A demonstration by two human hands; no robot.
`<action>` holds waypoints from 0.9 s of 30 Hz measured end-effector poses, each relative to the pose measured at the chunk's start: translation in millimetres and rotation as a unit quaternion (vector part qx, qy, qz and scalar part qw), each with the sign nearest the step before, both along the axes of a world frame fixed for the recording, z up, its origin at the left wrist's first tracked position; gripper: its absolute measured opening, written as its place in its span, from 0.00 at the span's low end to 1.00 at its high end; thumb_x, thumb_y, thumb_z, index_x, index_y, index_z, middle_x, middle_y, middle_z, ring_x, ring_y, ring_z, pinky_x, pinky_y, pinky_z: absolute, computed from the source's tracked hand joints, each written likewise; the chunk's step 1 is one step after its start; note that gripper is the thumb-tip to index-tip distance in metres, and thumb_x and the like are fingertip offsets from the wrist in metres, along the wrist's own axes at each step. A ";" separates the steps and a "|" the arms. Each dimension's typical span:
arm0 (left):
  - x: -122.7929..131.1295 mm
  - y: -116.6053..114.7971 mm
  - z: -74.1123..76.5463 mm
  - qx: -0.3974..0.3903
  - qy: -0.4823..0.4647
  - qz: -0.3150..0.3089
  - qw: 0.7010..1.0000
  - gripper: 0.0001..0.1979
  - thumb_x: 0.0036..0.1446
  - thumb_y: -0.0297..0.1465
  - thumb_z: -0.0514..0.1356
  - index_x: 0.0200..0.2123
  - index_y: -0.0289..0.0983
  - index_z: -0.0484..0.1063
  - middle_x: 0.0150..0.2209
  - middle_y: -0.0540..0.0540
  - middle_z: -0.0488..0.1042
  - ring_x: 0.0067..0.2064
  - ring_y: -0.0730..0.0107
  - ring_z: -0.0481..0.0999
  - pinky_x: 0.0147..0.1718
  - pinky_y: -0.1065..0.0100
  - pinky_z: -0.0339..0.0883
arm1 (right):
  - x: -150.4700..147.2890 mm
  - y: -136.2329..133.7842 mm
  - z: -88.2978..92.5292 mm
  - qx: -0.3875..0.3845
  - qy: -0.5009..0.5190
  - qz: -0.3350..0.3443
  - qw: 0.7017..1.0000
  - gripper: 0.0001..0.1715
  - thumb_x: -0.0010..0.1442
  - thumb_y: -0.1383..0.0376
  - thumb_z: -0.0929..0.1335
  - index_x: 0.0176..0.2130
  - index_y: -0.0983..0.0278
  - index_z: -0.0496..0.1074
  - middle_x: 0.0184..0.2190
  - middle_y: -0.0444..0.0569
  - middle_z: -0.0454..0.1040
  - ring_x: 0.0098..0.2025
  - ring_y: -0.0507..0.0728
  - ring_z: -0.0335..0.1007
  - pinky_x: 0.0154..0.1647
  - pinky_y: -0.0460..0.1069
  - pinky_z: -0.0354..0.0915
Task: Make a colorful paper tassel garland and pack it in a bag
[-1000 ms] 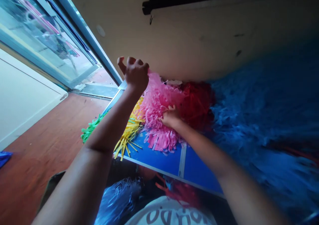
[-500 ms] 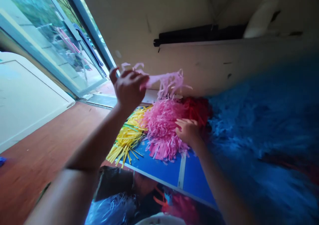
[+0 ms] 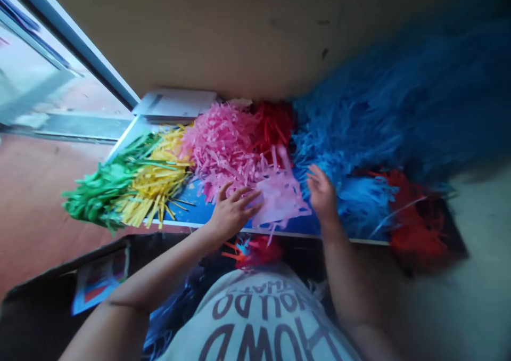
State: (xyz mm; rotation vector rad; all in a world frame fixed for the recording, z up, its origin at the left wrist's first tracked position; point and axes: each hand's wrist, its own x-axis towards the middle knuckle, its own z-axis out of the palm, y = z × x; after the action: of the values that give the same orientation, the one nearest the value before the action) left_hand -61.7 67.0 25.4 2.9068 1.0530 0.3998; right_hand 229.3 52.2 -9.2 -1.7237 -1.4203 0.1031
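Note:
A light pink fringed paper sheet lies across the front of the blue table top, its cut strips hanging past the edge. My left hand is at the sheet's left side, fingers spread and fingertips touching or just over it. To the right of the sheet, my right hand is raised, fingers apart, with nothing visible in it. Behind the sheet rises a heap of pink paper strips. Dark red strips adjoin this heap, and blue strips pile up beyond my right hand.
Yellow strips and green strips lie at the table's left end. A white flat box sits against the wall. Red strips are at the right end. Below the front edge stands a dark box.
My left hand has come down from above the pink heap, and the light pink fringed paper it held up now lies on the table. My right hand has left the heap. The view has tilted down.

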 end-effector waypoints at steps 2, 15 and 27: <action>14.6 -0.7 -19.5 -0.049 0.007 -0.026 0.998 0.22 0.63 0.28 0.58 0.55 0.61 0.74 0.60 0.52 0.74 0.62 0.55 0.71 0.68 0.39 0.43 | 16.6 -49.7 0.6 0.083 0.051 -0.157 0.983 0.25 0.71 0.54 0.57 0.58 0.66 0.66 0.48 0.61 0.75 0.46 0.63 0.75 0.46 0.61 0.74; 45.7 0.3 -49.8 -0.109 0.017 -0.033 0.993 0.21 0.65 0.27 0.57 0.54 0.58 0.76 0.58 0.47 0.76 0.61 0.53 0.71 0.68 0.35 0.41 | 11.4 -76.1 -23.5 -0.094 -0.156 -0.129 0.975 0.30 0.70 0.50 0.58 0.55 0.69 0.71 0.60 0.72 0.68 0.63 0.73 0.64 0.62 0.72 0.58; 55.1 3.4 -49.2 -0.113 0.014 -0.020 0.993 0.20 0.64 0.28 0.57 0.54 0.55 0.77 0.57 0.46 0.77 0.60 0.53 0.72 0.68 0.34 0.38 | -4.1 -50.4 -18.1 -0.075 -0.169 -0.119 0.975 0.23 0.70 0.59 0.59 0.54 0.69 0.72 0.58 0.67 0.72 0.65 0.69 0.63 0.65 0.71 0.53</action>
State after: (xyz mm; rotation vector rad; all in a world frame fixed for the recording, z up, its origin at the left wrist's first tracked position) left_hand -6.6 70.4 -23.8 2.7356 0.9705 0.2234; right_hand 225.2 1.9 -27.4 -2.1000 -1.4595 -0.2296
